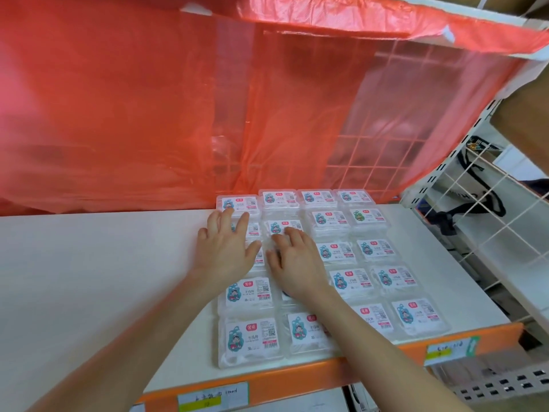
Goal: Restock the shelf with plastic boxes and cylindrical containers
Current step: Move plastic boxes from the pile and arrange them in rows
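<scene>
The shelf [89,278] is white with an orange front edge. Clear plastic boxes [344,252] carry white labels [249,292], each printed with a blue cartoon figure, a red logo and a black barcode. One box [367,217] near the back right corner shows green instead of blue. A translucent red sheet [133,114] lines the back. The wire grid [505,209] at the right is white. The tags [212,398] on the front edge are white with a yellow band.

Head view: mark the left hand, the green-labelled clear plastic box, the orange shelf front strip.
left hand [227,248], head view, back of hand.
green-labelled clear plastic box [367,217], head view, its label.
orange shelf front strip [297,379], head view, bare middle stretch.
</scene>
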Motion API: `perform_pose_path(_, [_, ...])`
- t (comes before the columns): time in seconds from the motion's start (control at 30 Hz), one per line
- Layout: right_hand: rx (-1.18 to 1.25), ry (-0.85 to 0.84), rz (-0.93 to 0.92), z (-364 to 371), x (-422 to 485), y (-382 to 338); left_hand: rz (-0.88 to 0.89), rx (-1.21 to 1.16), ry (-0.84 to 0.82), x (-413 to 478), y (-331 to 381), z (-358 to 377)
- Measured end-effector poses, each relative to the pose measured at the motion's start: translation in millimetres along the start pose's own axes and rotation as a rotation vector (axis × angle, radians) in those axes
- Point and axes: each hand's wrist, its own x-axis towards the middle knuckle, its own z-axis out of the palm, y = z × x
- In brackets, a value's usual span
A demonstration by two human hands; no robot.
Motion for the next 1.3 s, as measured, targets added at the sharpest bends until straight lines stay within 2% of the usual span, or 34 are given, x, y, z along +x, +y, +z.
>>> perform_pose_path(0.27, [0.027, -0.004, 0.010, -2.8, -2.2, -0.8, -0.030, -0.021, -0.067, 11.2, 2.5, 0.1])
perform_pose_path(0.67, [0.030, -0.017, 0.013, -5.3, -1.8, -3.7, -0.003, -0.028, -0.052, 6.6, -2.0, -7.6])
perform_pose_path(0.87, [-0.043, -0.171, 0.010, -19.3, 6.5, -7.9, 0.005, -0.034, -0.012, -15.0, -16.5, -22.3])
perform_pose_path(1.03, [-0.005, -0.127, -0.149, -29.8, 17.6, -52.9, -0.121, -0.007, 0.002, -52.1, -50.7, -37.0])
perform_pose_path(1.3, [0.038, -0.256, -0.471, -0.9, 5.2, -173.5, -0.444, 0.085, 0.015, -137.9, -125.8, -62.8])
